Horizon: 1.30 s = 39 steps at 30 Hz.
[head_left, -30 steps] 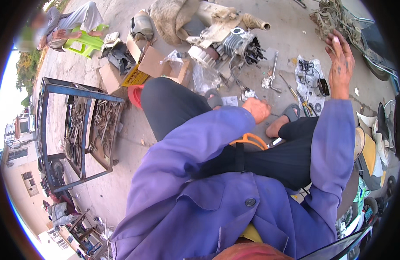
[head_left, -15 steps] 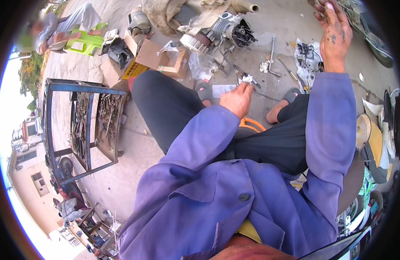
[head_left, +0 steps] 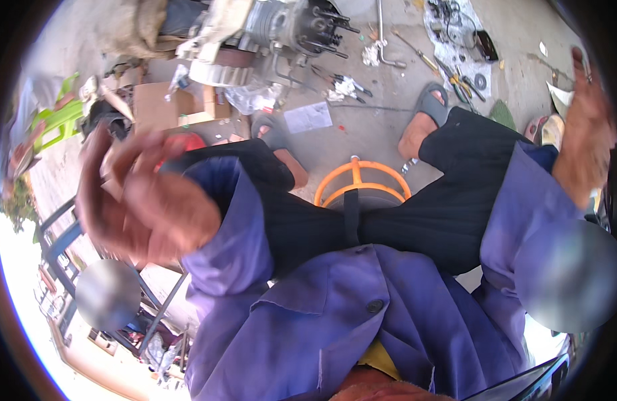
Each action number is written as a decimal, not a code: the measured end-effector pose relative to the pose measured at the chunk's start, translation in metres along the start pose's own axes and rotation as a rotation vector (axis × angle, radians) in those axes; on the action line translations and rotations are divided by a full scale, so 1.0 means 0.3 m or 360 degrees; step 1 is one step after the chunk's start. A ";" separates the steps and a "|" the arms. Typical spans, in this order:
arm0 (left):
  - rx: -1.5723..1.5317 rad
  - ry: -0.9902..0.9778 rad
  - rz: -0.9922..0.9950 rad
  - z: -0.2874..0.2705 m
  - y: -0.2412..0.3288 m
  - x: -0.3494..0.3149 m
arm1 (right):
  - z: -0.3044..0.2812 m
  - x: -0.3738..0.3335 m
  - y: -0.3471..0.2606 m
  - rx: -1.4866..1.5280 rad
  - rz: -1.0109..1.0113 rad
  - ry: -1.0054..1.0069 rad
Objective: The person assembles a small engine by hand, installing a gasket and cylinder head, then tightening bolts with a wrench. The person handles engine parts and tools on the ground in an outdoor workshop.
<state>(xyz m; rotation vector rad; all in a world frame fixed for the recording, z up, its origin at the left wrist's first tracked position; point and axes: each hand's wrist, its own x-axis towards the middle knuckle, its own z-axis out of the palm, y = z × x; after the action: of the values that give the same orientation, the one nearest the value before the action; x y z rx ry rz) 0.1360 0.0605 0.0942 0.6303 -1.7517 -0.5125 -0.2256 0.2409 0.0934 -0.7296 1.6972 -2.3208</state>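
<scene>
We raise both hands empty: left hand (head_left: 144, 200) loosely curled, right hand (head_left: 584, 144) spread wide. We should lower them steadily toward the engine (head_left: 275, 30), avoiding loose tools (head_left: 463, 83).

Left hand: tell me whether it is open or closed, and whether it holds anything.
Half closed, nothing visible in it. The left hand is raised close to the camera with its fingers curled loosely inward; motion blur hides whether something small sits inside.
</scene>
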 end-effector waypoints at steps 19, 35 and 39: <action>0.0193 -0.0314 -0.0301 -0.148 -0.209 0.044 | -0.212 -0.591 0.984 -0.0796 0.1516 0.0161; 0.0561 -0.0456 -0.0118 -0.246 -0.064 -0.016 | -0.559 -0.973 1.195 -0.1249 0.1940 0.0086; 0.0698 -0.0454 -0.0050 -0.257 -0.012 -0.047 | -0.574 -0.991 1.191 -0.1182 0.1906 0.0060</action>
<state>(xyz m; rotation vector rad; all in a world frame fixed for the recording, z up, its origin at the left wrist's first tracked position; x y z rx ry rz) 0.2138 0.0652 0.1015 0.9263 -2.1519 -0.2444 -0.1025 0.3903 -0.3630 0.2796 2.1140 -0.8974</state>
